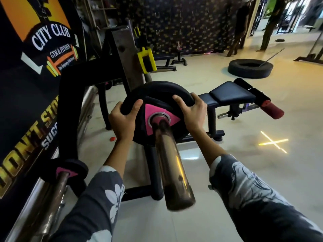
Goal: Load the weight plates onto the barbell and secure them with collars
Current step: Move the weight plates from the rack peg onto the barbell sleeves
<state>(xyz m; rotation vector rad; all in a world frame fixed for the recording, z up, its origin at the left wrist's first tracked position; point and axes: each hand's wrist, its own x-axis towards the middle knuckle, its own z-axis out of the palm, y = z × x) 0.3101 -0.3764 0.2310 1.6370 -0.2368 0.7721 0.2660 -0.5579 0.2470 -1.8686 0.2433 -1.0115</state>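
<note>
We see a pale tiled floor (262, 172) carrying everything here. On it stand the black frame (150, 172) of the rack under the bar, a black padded bench (232, 95) to the right, and a second low bench (166, 64) farther back. A black tyre (250, 69) lies flat beyond them, and a small red object (112, 139) sits near the rack's left leg.

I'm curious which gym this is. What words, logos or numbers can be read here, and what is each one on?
"CITY CLUB": logo on the black wall banner.
"GYM & FITNESS": just under it, same logo.
"DON'T STO...": large gold letters lower on the banner, cut off by the black machine frame.
"SUCC...": white letters below, also cut off.
Small line under the logo's barbell drawing: too blurred to read.
Weight plate held by both hands: no readable number.
</note>
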